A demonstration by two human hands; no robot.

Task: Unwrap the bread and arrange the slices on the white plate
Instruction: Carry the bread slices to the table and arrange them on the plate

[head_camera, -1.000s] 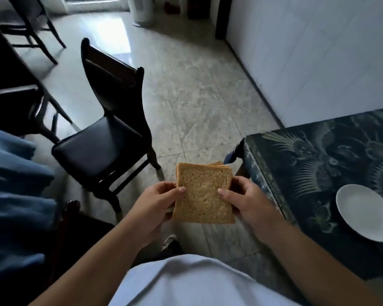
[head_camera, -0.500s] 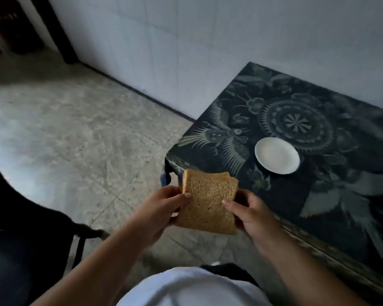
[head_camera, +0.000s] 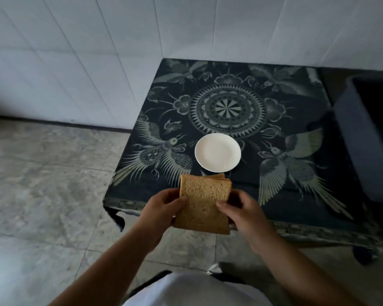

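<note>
— What's she holding?
— Both hands, left hand (head_camera: pixel 164 206) and right hand (head_camera: pixel 244 208), are pinching a stack of bread slices (head_camera: pixel 205 204) just before the white plate (head_camera: pixel 217 151) sitting on the patterned table (head_camera: pixel 296 120).

left hand (head_camera: pixel 163 207), right hand (head_camera: pixel 244 209) (both gripping), forearms extended

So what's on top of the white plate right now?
Nothing shows on the white plate; it sits bare on the patterned tablecloth. The bread slices are in both hands, short of it.
</note>
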